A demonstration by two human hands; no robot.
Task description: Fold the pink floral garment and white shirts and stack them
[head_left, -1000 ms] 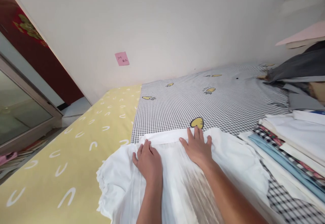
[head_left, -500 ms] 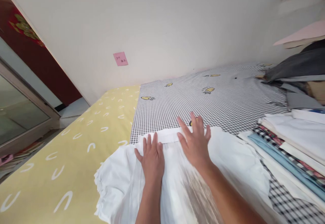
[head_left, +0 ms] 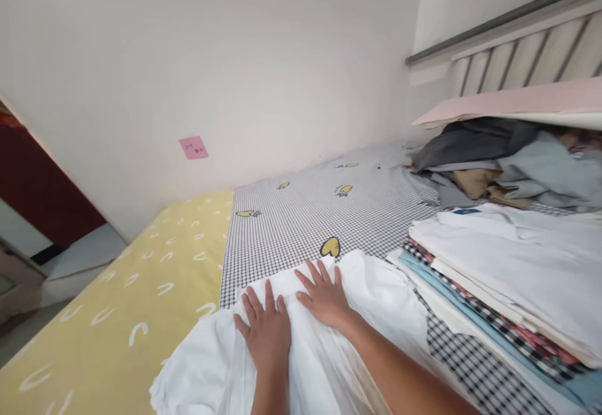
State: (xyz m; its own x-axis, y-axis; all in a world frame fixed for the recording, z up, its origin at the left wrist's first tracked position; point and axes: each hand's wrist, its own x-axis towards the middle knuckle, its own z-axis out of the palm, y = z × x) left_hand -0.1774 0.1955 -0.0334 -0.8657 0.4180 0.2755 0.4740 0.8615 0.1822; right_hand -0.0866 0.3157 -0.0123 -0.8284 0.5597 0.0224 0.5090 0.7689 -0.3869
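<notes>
A white garment (head_left: 202, 358) with gathered edges lies spread on the bed, its straight band at the far end. My left hand (head_left: 268, 327) rests flat on it just below the band, fingers spread. Beside it on the right, my right hand (head_left: 324, 296) also lies flat, fingers apart, its tips on the band. Neither hand grips the cloth. The garment's near end runs out of view at the bottom, and my forearms cover part of it.
A stack of folded clothes (head_left: 508, 258) stands on the right. Behind it lies a heap of dark and grey clothes (head_left: 475, 145) under a pink board (head_left: 517, 101). The bed has a yellow sheet (head_left: 113, 315) and a checked sheet (head_left: 291, 227). A wall (head_left: 282, 76) rises behind.
The view has swung right, showing more of the folded stack and heap. My right hand has come down flat onto the white garment's band, closer to my left hand.
</notes>
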